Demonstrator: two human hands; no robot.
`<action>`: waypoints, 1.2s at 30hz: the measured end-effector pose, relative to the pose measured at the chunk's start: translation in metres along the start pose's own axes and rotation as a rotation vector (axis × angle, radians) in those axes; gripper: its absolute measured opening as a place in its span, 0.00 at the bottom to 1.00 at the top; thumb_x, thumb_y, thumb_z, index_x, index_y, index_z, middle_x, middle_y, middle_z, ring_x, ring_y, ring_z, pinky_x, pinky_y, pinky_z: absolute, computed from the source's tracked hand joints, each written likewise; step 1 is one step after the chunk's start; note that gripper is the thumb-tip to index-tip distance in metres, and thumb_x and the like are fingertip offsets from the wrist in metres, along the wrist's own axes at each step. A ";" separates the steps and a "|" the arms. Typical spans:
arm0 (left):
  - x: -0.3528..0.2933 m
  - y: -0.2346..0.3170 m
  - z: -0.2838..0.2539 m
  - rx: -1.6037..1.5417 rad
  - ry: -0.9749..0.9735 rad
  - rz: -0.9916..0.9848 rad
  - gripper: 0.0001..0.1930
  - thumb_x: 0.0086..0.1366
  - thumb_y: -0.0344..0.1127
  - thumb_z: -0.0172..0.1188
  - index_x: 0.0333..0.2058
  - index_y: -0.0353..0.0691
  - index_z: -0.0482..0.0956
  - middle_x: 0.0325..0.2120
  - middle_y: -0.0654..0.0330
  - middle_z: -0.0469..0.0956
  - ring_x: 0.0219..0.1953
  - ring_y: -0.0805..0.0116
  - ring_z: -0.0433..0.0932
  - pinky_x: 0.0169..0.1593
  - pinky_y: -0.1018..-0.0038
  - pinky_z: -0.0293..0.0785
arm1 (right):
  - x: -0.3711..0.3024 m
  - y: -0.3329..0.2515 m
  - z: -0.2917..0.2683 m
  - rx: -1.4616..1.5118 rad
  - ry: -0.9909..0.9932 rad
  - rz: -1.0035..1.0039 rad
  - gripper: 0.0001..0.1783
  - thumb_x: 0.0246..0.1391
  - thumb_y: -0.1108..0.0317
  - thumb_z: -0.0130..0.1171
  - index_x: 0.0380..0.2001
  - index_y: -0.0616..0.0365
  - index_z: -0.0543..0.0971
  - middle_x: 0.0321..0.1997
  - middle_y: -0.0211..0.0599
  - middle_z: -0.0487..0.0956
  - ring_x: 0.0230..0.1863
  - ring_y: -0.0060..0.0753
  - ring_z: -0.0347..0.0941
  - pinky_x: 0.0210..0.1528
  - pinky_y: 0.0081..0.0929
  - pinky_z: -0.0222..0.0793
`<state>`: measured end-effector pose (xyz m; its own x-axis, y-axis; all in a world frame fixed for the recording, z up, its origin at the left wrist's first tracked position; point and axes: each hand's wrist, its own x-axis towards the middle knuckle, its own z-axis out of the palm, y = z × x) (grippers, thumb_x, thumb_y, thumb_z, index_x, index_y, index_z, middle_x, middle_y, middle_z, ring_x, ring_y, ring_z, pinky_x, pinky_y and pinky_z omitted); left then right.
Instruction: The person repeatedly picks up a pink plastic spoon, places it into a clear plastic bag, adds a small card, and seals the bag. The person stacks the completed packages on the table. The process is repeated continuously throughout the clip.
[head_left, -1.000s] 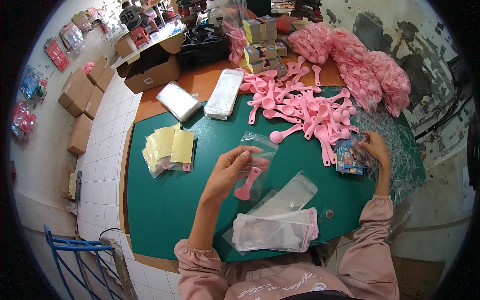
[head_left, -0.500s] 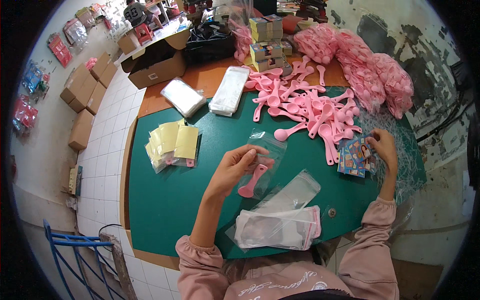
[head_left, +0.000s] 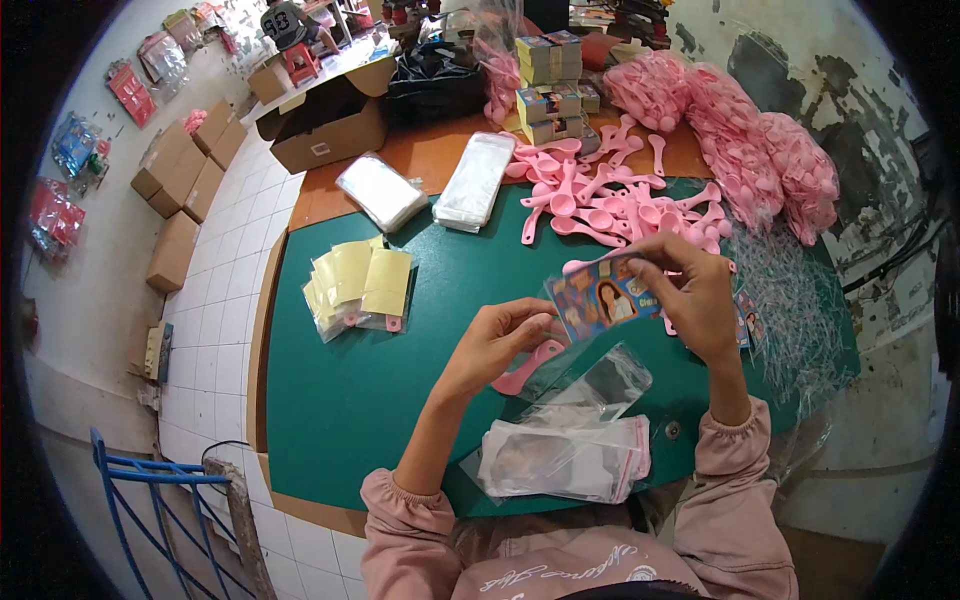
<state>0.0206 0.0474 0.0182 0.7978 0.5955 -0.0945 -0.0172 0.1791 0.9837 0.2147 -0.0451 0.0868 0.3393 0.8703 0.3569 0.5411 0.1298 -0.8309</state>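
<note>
Right hand [head_left: 695, 290] has moved from the card pile to mid-worktop [head_left: 445, 265], pinching a glossy printed card [head_left: 605, 297] at the clear bag [head_left: 562, 365]. Left hand [head_left: 488, 350] grips that thin film bag, smooth pink spoon [head_left: 522, 370] inside; card looks not in yet. Done: fanned yellow-backed packs [head_left: 385, 283]. Left: heaped round-bowled loose spoons [head_left: 652, 215], crinkly flat empty bags [head_left: 560, 460].

The pink top [head_left: 520, 562] has gathered cuffs [head_left: 737, 425], white lettering [head_left: 570, 571].

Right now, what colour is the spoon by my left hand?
The spoon is pink, best seen in the head view.
</note>
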 end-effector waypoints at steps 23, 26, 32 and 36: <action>0.000 0.012 -0.004 0.109 0.005 0.013 0.13 0.64 0.35 0.48 0.39 0.29 0.73 0.28 0.64 0.75 0.30 0.81 0.70 0.37 0.81 0.70 | 0.026 0.067 -0.083 -0.131 -0.350 0.036 0.21 0.42 0.72 0.60 0.43 0.61 0.72 0.37 0.34 0.75 0.37 0.23 0.70 0.40 0.23 0.68; -0.003 0.010 -0.007 0.065 0.024 0.011 0.12 0.64 0.34 0.48 0.38 0.29 0.74 0.28 0.64 0.74 0.30 0.81 0.70 0.37 0.81 0.70 | 0.003 0.022 -0.020 0.113 -0.546 0.110 0.16 0.42 0.75 0.60 0.39 0.62 0.75 0.35 0.33 0.76 0.36 0.20 0.71 0.39 0.20 0.68; -0.007 0.006 -0.012 0.012 0.043 0.010 0.12 0.64 0.33 0.48 0.38 0.29 0.74 0.28 0.65 0.74 0.30 0.82 0.69 0.36 0.82 0.69 | 0.011 0.026 -0.045 0.268 -0.473 0.228 0.06 0.43 0.76 0.59 0.28 0.65 0.77 0.26 0.33 0.77 0.29 0.18 0.72 0.34 0.15 0.68; 0.000 0.010 -0.003 0.059 0.025 0.032 0.12 0.64 0.34 0.48 0.38 0.29 0.74 0.27 0.65 0.74 0.29 0.82 0.69 0.36 0.82 0.69 | 0.031 0.120 -0.160 -0.884 0.196 -0.199 0.09 0.41 0.80 0.50 0.27 0.63 0.78 0.29 0.42 0.77 0.32 0.38 0.74 0.37 0.28 0.68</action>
<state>0.0183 0.0517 0.0271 0.7820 0.6199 -0.0658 -0.0062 0.1134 0.9935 0.4130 -0.0786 0.0666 0.2577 0.7647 0.5906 0.9662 -0.2113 -0.1479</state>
